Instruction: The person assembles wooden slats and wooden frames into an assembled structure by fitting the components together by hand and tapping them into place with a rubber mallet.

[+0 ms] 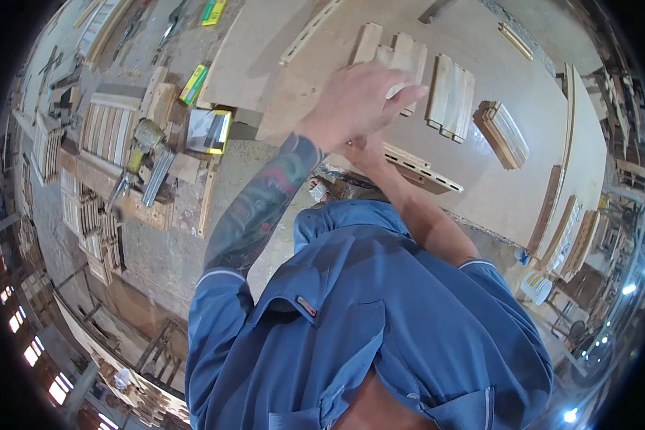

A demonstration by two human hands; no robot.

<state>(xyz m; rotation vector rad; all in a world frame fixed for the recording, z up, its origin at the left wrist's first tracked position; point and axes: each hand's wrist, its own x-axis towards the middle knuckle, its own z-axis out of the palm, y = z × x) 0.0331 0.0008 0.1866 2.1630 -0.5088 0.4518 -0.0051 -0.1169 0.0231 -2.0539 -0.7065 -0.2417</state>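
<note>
My left hand [365, 97], at the end of a tattooed forearm, is raised over the near edge of the wooden worktable [509, 193]. It is slightly blurred; the thumb stands apart from the fingers, and I see nothing held. Beneath its wrist is my right hand [365, 149], partly covered, with its fingers mostly hidden. Close to the right hand lies a slotted wooden strip [426, 172] along the table edge. Beyond the left hand are pale wooden slats [407, 54], and to their right another group of joined slats [451, 97].
A short stack of wooden pieces [502, 136] lies farther right. On the left are an open yellow-edged box [209, 132], a green-and-yellow box [193, 84], a nail gun [147, 147] and a slatted panel [109, 129]. A white bucket [536, 287] stands at lower right.
</note>
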